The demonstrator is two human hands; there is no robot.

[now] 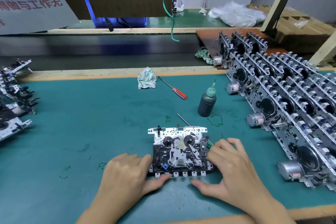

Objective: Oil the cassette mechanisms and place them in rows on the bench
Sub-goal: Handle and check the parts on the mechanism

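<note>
- Left hand (125, 172) and right hand (231, 167) are gripping the cassette mechanism (179, 151) by its sides, lying near-centre on the green bench (72, 132).
- Oil bottle (207, 102) is standing far-right of it, apparently capped.
- Finished rows (291, 100) are lining the right.

Just one view here, worn on the head, tilted forward and down over the green worktop (72, 114). It's set close: both forearms come in from 6 o'clock and the near edge is cut off. Wide-angle bend is seen at the sides. The far conveyor and back wall are caught toward 12 o'clock.
</note>
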